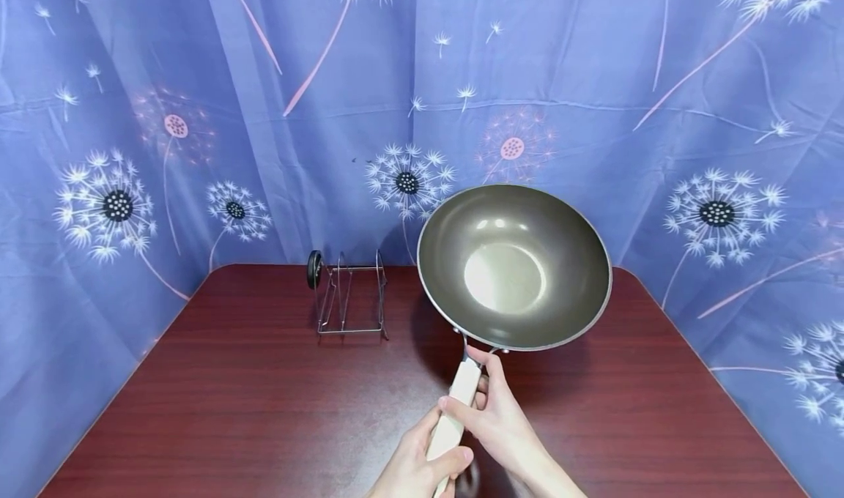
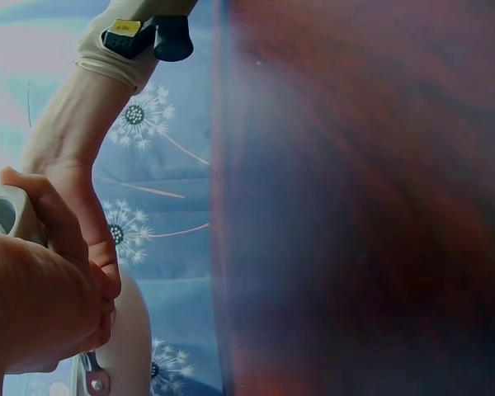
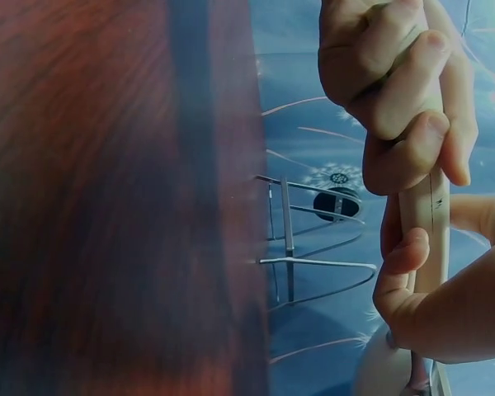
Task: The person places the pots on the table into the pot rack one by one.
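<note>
Left hand (image 1: 417, 460) and right hand (image 1: 496, 414) grip a wok (image 1: 560, 264) by its handle (image 1: 464, 382), a rack (image 1: 349, 331) near the table's (image 1: 250, 388) far edge.

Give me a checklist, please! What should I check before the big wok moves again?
1. Left hand grips the handle near its end: ok.
2. Right hand grips the handle closer to the wok: ok.
3. Wok is lifted off the table: ok.
4. Nothing inside the wok that could spill: ok, none visible.
5. Wire rack is apart from the wok: ok, to its left.
6. Handle is firmly fastened: cannot tell.
</note>
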